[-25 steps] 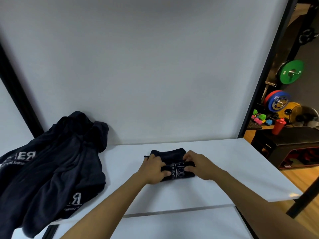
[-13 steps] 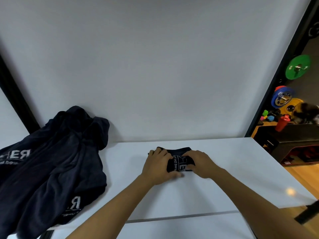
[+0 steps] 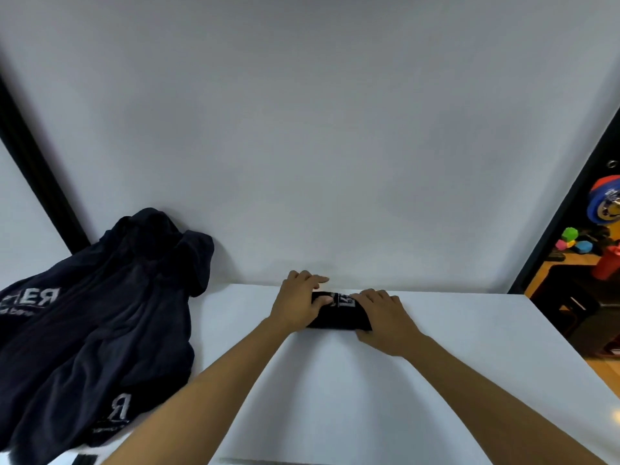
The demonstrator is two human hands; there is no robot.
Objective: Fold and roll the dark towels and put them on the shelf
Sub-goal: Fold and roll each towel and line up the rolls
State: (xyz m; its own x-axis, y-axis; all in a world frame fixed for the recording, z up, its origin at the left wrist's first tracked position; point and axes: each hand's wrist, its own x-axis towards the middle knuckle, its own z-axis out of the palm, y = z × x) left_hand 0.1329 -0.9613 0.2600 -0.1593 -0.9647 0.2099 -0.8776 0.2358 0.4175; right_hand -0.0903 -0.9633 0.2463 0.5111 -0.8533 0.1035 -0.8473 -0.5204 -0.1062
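Rolled towel (image 3: 339, 313) now pushed back near the wall w/ both hands, left hand (image 3: 298, 302) & right hand (image 3: 382, 318), still gripping it—roll looks done, shelving next.

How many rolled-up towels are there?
1. The rolled towel lies on the white table by the wall, held between both hands. The dark pile at left is unrolled; its count is unclear.
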